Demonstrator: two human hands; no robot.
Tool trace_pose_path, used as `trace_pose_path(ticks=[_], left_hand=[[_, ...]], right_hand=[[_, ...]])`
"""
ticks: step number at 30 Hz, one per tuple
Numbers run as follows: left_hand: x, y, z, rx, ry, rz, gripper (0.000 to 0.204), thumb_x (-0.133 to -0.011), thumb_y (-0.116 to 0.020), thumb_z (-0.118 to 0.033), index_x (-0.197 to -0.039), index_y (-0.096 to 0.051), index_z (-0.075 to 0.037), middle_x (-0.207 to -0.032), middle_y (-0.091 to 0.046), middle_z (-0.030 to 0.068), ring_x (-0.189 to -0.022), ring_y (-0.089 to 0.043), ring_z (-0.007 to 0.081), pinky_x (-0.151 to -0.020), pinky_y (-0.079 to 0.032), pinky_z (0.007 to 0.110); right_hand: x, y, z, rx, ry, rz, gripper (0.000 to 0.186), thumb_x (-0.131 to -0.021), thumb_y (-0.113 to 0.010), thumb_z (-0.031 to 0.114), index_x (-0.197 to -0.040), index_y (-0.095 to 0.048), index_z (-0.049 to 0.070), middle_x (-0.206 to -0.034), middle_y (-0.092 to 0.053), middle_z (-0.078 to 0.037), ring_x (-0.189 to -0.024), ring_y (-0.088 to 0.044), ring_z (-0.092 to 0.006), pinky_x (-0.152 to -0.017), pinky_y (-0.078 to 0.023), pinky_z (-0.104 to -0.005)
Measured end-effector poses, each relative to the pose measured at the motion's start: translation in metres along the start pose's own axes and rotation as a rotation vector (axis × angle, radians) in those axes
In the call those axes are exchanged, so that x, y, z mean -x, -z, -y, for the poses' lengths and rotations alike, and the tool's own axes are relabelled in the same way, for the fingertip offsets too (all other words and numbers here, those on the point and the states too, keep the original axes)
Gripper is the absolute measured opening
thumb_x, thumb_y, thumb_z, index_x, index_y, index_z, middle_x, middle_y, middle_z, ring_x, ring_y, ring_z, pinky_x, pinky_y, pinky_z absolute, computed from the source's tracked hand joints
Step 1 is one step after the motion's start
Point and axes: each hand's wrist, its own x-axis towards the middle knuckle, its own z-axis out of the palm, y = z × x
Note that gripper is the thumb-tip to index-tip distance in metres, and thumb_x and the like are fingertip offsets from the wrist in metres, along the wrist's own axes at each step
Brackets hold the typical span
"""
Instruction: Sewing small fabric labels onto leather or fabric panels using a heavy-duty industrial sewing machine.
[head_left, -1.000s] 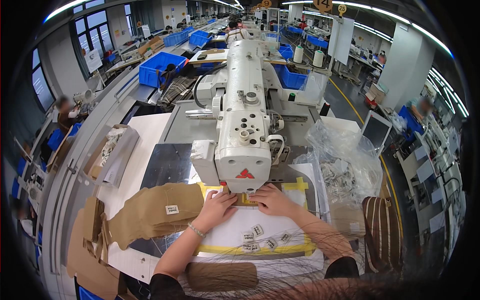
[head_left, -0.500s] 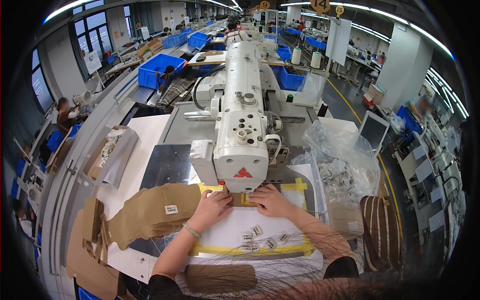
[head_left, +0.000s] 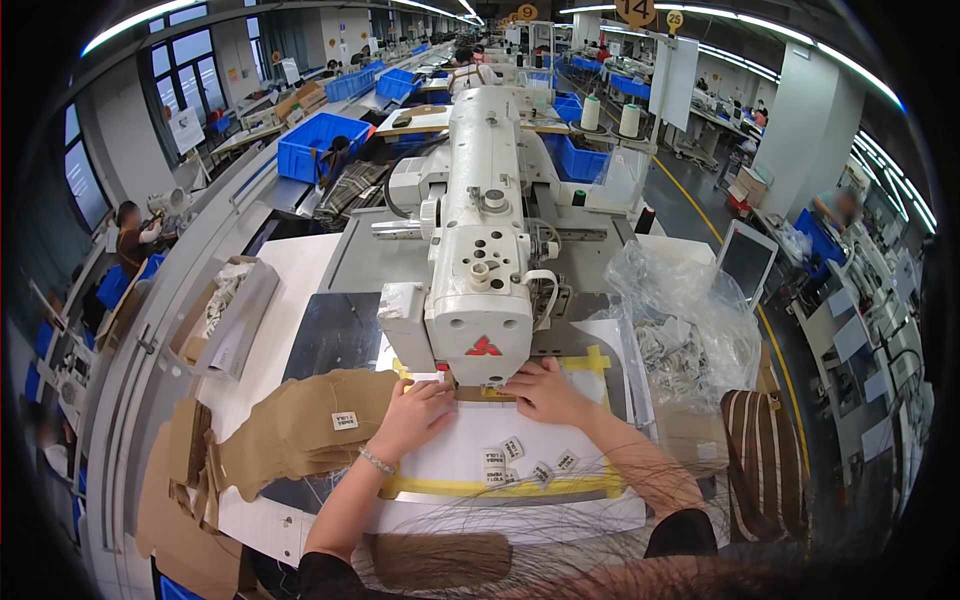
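My left hand lies palm down, fingers stretched out, on a white sheet edged with yellow tape. On the other side of the sewing machine's head, my right hand also presses down, its fingertips partly hidden by the machine. Between the hands a strip of brown fabric shows under the head; most of it is hidden. Several small white labels with dark print lie on the sheet nearer to me. To the left of my left hand is a stack of brown fabric pieces, with one label on top.
A grey box of pale scraps stands at the left. To the right are a clear plastic bag of labels and striped brown fabric. Another brown piece lies at the near edge. Thread cones stand behind the machine.
The taped sheet has slid away from me under the machine head, the labels on it shifting too. My right hand has moved slightly farther away; less brown fabric shows between the hands.
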Motion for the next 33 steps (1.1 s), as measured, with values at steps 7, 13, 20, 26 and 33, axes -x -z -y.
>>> trace_pose_path(ticks=[7, 13, 20, 26, 33], left_hand=[[-0.003, -0.004, 0.002, 0.020, -0.017, 0.092, 0.031, -0.086, -0.065, -0.028, -0.111, -0.067, -0.009, -0.119, -0.063, 0.0029, -0.111, -0.055, 0.0183, -0.098, -0.036, 0.040], [-0.014, -0.015, 0.003, 0.074, -0.190, 0.069, 0.042, -0.084, -0.067, -0.027, -0.123, -0.061, -0.011, -0.121, -0.062, 0.0051, -0.106, -0.057, 0.0224, -0.101, -0.034, 0.043], [-0.021, -0.028, 0.017, 0.068, -0.194, 0.162, 0.042, -0.085, -0.066, -0.031, -0.123, -0.061, -0.013, -0.124, -0.060, 0.0042, -0.115, -0.053, 0.0236, -0.104, -0.030, 0.048], [-0.024, -0.025, 0.025, 0.087, -0.248, 0.165, 0.040, -0.084, -0.065, -0.031, -0.121, -0.063, -0.017, -0.123, -0.061, 0.0019, -0.120, -0.049, 0.0234, -0.104, -0.027, 0.052], [-0.028, -0.025, 0.020, 0.110, -0.238, 0.250, 0.041, -0.083, -0.063, -0.031, -0.122, -0.062, -0.018, -0.128, -0.059, 0.0004, -0.121, -0.047, 0.0238, -0.103, -0.027, 0.051]], right_hand=[[0.012, 0.004, 0.039, 0.306, -0.038, 0.043, 0.041, -0.077, -0.060, 0.016, -0.117, -0.063, 0.009, -0.122, -0.061, 0.000, -0.106, -0.053, -0.0178, -0.089, -0.035, -0.0375], [0.016, 0.001, 0.061, 0.239, -0.165, -0.074, 0.035, -0.073, -0.060, 0.014, -0.107, -0.061, 0.010, -0.117, -0.061, -0.001, -0.096, -0.053, -0.0175, -0.080, -0.036, -0.0353], [0.015, -0.012, 0.064, 0.265, -0.168, -0.082, 0.028, -0.071, -0.061, 0.015, -0.099, -0.059, 0.011, -0.117, -0.061, -0.002, -0.094, -0.053, -0.0180, -0.079, -0.036, -0.0358], [0.011, -0.021, 0.063, 0.222, -0.068, -0.076, 0.029, -0.074, -0.061, 0.015, -0.103, -0.058, 0.010, -0.124, -0.059, -0.003, -0.098, -0.053, -0.0199, -0.080, -0.036, -0.0378], [0.012, -0.023, 0.062, 0.164, -0.116, -0.071, 0.032, -0.076, -0.061, 0.016, -0.107, -0.057, 0.009, -0.130, -0.055, -0.003, -0.102, -0.051, -0.0199, -0.081, -0.036, -0.0387]])
